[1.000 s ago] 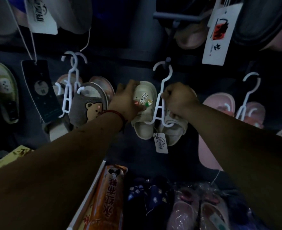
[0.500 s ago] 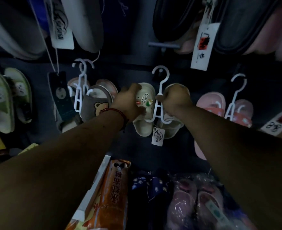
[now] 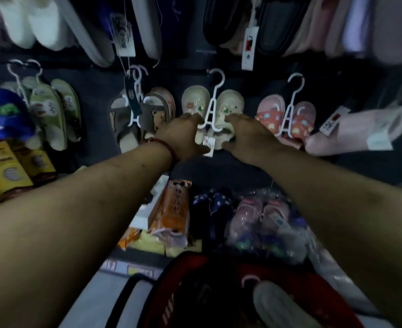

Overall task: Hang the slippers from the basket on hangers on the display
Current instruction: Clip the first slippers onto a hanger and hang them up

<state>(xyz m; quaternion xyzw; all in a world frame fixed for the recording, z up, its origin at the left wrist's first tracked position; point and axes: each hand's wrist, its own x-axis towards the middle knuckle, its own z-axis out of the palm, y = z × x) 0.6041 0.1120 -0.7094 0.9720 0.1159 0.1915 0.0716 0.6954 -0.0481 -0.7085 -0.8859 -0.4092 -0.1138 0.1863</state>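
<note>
Centrally, cream slipper pair (image 3: 230,105) hung on white hanger (image 3: 213,107), grasped at heel by right hand (image 3: 247,136); left hand (image 3: 183,136) grip indeterminable.

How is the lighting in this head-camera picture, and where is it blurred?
Head view: dim, colours muted; top-row slippers and the pink slipper at right are motion-blurred; cream slippers at centre look sharper; the wide lens bows the edges.
</note>
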